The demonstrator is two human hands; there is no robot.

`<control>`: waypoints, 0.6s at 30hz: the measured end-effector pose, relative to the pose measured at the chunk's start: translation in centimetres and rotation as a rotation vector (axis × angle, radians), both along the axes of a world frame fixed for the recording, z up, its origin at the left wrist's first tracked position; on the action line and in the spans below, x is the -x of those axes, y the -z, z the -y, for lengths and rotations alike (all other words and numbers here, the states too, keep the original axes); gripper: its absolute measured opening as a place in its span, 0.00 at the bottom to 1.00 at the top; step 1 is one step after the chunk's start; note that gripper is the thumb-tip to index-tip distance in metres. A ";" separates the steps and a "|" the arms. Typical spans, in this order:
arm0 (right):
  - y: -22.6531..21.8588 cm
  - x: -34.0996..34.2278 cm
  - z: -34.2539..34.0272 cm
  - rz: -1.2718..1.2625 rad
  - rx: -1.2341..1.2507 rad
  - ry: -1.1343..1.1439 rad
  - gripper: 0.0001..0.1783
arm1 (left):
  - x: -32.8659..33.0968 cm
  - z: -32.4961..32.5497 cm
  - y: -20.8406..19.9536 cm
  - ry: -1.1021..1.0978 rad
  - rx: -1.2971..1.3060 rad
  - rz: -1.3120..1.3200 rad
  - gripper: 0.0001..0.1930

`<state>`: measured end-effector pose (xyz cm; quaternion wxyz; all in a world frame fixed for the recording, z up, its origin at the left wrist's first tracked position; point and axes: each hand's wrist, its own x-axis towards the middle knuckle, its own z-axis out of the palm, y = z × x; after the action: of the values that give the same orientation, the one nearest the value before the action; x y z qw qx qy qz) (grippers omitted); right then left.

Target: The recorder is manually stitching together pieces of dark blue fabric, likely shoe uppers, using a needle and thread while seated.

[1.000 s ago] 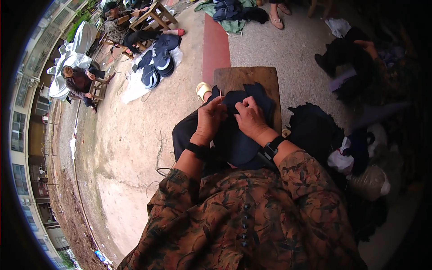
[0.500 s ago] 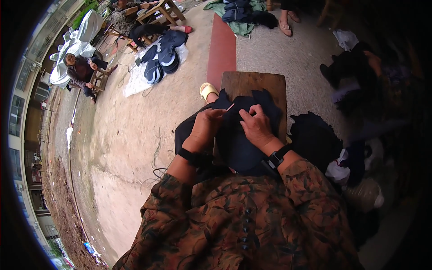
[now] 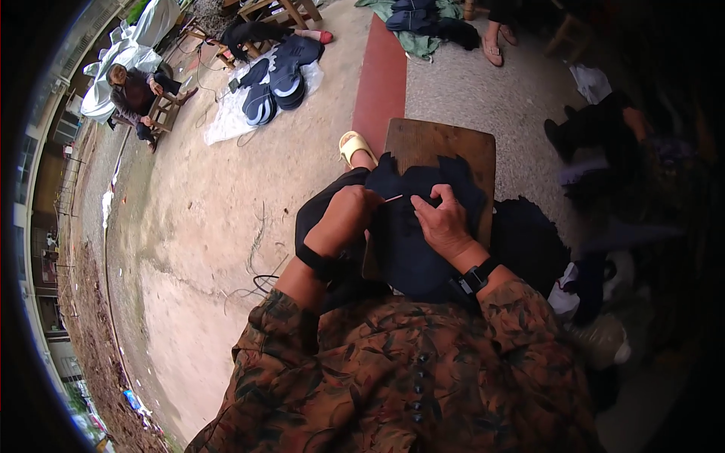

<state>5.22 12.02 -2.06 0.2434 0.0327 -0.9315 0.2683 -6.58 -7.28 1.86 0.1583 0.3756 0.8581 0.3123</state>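
Note:
A dark navy cloth piece [image 3: 411, 253] with jagged edges lies over a brown wooden board [image 3: 438, 138] in front of my lap. My left hand [image 3: 349, 219] is closed on a thin, pale pink stick [image 3: 393, 198], whose free end points right across the cloth. Just right of that tip, my right hand [image 3: 447, 226] is curled above the cloth, thumb and fingers drawn in. Whatever it holds, if anything, is too small to make out. A dark watch [image 3: 476, 278] circles my right wrist.
More dark cloth [image 3: 529, 238] lies right of the board. A yellow slipper [image 3: 355, 143] is beyond it on the left. Further off, dark cut pieces [image 3: 283, 83] rest on a white sheet [image 3: 219, 124]. A person [image 3: 140, 98] sits at far left; a foot [image 3: 492, 53] shows at the top.
The view has shifted slightly, moving the board rightward in it. The pink stick has tilted flatter, and my left hand has turned over it. My right hand's fingers have changed their curl.

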 end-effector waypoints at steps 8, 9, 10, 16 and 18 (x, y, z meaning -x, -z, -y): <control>0.0 0.2 -0.1 -0.009 -0.044 0.000 0.17 | 3.1 -0.3 -0.3 0.255 -0.062 -0.079 0.09; -0.1 0.2 -0.1 -0.005 -0.031 -0.009 0.17 | 3.4 -0.5 -0.3 0.280 -0.074 -0.071 0.09; -0.2 0.2 -0.1 -0.004 -0.035 -0.007 0.17 | 3.6 -0.8 -0.3 0.277 -0.075 -0.070 0.09; -1.1 0.1 0.0 0.112 0.034 0.022 0.19 | 4.0 -2.1 0.8 0.338 -0.221 0.055 0.05; -1.1 0.2 0.0 0.138 0.045 0.028 0.20 | 4.0 -2.4 1.2 0.343 -0.185 -0.031 0.04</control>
<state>5.06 12.05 -0.99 0.1829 -0.0045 -0.9401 0.2875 -10.54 -4.88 0.70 0.1608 0.5340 0.7515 0.3525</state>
